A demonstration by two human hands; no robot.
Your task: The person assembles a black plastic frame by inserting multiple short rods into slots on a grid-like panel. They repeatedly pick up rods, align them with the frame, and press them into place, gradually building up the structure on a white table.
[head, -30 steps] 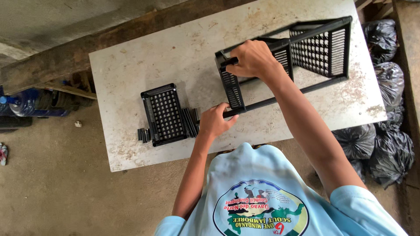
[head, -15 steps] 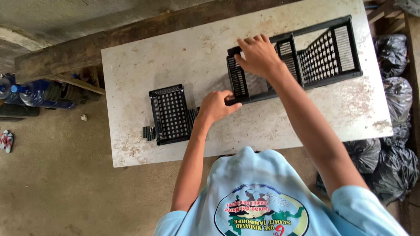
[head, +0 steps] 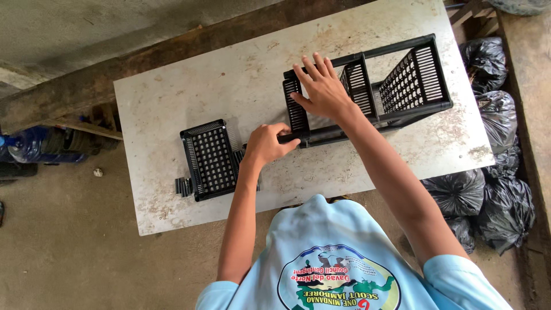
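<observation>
A long black plastic rack (head: 396, 86) with perforated, slatted panels lay on its side on the grey, stained tabletop (head: 229, 80), and everything else is placed from it. The right hand (head: 322, 89) rested flat on the rack's near-left end, fingers spread wide and pressed against the upper bar and the slatted end panel, not curled around anything. The left hand (head: 267, 143) sat just beside the rack's lower left corner, its fingers closed narrowly around the end of the rack's bottom rail, thumb on top.

To the left of the rack, apart from it and just past the left hand, a separate black perforated panel (head: 210, 158) lay flat on the tabletop. Small black plastic pieces (head: 183, 186) sat touching that panel's far-left edge, too small to tell their shape.

Off the tabletop, to the right of the rack, several filled black plastic bags (head: 499, 189) were heaped on the ground. Far to the left of the rack, beyond the tabletop's edge, a blue water bottle (head: 26, 146) lay on the concrete floor (head: 69, 247) under a wooden beam (head: 86, 123). The person wore a light blue shirt (head: 338, 252) with a round printed emblem.
</observation>
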